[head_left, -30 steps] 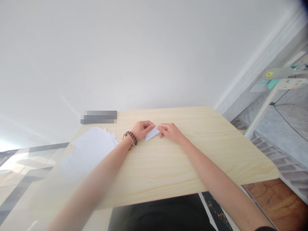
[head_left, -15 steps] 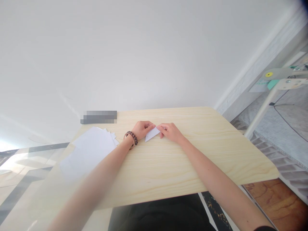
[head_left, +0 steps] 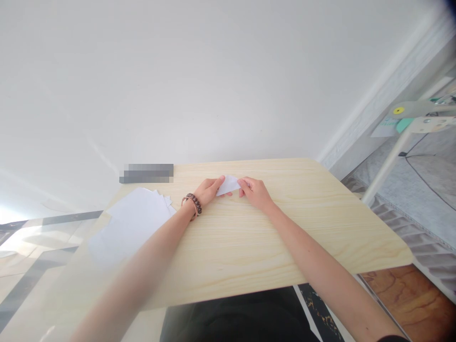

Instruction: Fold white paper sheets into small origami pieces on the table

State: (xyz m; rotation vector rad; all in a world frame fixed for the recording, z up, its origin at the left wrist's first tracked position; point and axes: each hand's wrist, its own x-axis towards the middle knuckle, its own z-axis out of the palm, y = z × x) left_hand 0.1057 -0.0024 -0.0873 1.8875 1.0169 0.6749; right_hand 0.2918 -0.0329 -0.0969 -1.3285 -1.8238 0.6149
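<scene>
A small piece of folded white paper (head_left: 228,185) is held between my two hands above the middle of the table. My left hand (head_left: 211,189), with beaded bracelets (head_left: 193,204) at the wrist, grips the paper's left end, thumb on top and fingers beneath. At the right end, my right hand (head_left: 253,191) pinches a corner between thumb and fingers. Parts of the paper's ends are hidden by my fingers.
Several loose white sheets (head_left: 137,223) lie overlapping on the left of the pale wooden table (head_left: 221,266). A blurred-out dark grey object (head_left: 146,174) sits at the back left, against the wall (head_left: 221,85). A white metal frame (head_left: 388,164) stands to the right.
The folded paper has been turned and lifted slightly away from me. My left fingers now reach beneath it, and my right hand has shifted a little right to its corner.
</scene>
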